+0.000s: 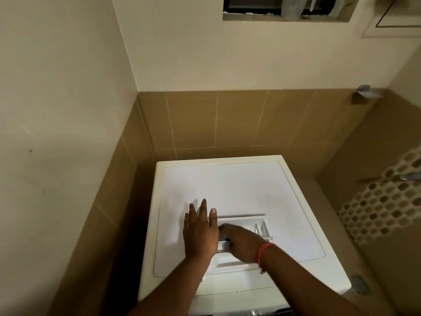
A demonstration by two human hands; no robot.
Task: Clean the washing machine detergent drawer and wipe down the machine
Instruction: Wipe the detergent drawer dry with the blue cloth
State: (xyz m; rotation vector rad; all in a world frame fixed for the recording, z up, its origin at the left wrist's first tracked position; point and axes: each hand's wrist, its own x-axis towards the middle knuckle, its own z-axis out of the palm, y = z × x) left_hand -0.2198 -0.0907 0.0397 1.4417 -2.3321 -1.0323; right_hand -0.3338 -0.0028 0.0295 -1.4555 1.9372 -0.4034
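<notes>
drawer (241, 226): left end hidden under both hands | right hand (241, 244): fingertips out of sight | washing machine (227, 183): front cut off below

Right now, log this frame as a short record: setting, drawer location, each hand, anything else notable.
setting: washing machine in a tiled corner
drawer: detergent drawer lies out on the machine's top
left hand: fingers straight, beside the drawer's left end
right hand: reaching into the drawer; grip cannot be told
wrist: red thread on the right wrist
cloth: none visible
</notes>
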